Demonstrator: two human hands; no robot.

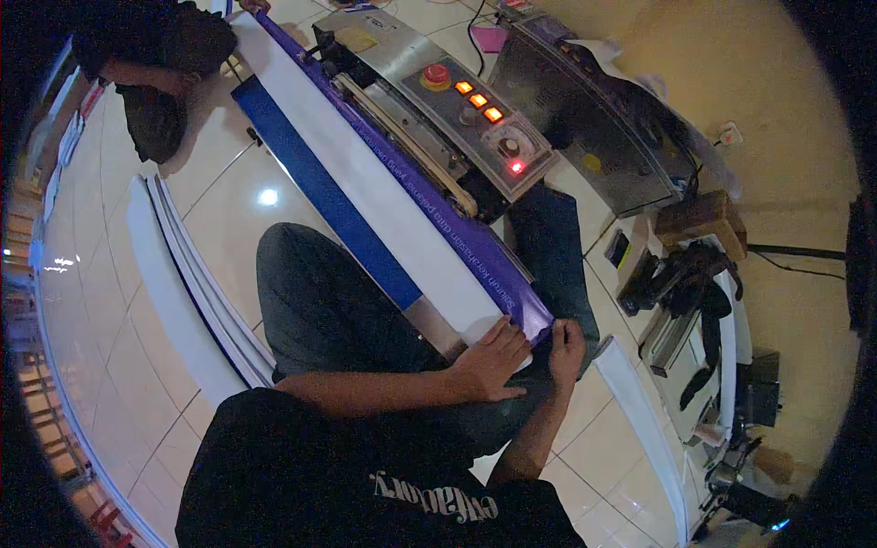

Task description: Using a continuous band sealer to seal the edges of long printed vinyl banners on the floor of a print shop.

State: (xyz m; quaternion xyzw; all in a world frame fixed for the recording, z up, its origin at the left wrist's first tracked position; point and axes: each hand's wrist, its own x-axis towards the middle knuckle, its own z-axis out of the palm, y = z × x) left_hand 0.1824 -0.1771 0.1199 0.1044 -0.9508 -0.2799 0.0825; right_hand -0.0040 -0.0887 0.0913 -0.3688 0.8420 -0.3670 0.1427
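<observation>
A long white-and-purple plastic package (402, 215) lies slantwise along the blue conveyor belt (320, 201) of a band sealer. Its purple edge runs beside the sealer's head, where a tan belt (402, 142) shows. My left hand (493, 361) rests on the package's near end, fingers stretched over it and thumb apart. At the near purple corner, the fingers of my right hand (566, 345) are curled and closed on the film. The sealer's control panel (484, 114) has lit orange switches, a red knob and a dial.
Another person's arm (151, 75) is at the far left, with a hand near the package's far end. Several long white packages (187, 283) lie on the tiled floor to the left, another white strip (644, 429) to the right. A metal machine (594, 119) stands behind the sealer, and tools (681, 283) sit by the wall.
</observation>
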